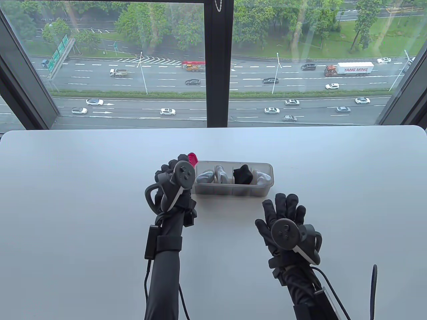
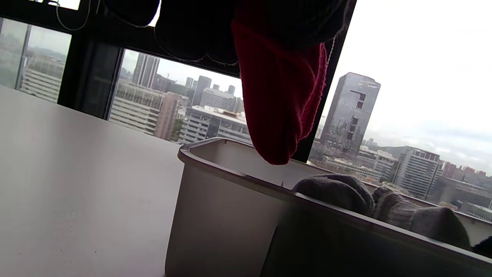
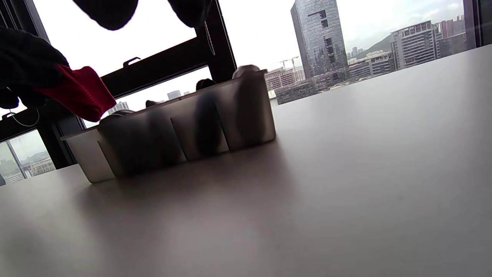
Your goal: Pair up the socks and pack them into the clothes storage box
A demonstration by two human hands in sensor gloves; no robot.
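We are working at a white counter [image 1: 100, 200] by a window [image 1: 133, 66], left hand [image 1: 175, 186] fingers pinching a red sock [image 2: 280, 104], right hand [image 1: 283, 226] fingers spread.

Light: soft daylight comes in through the big window [image 1: 213, 63] on the far side.
Table view: bright and sharp; the window frame leans at the edges.
Wrist views: the sky glares white, and the box [image 3: 173, 134] looks dark against it.
Shadows: faint on the table [image 1: 83, 200].
Blur: close fingers [image 3: 107, 11] look fuzzy.
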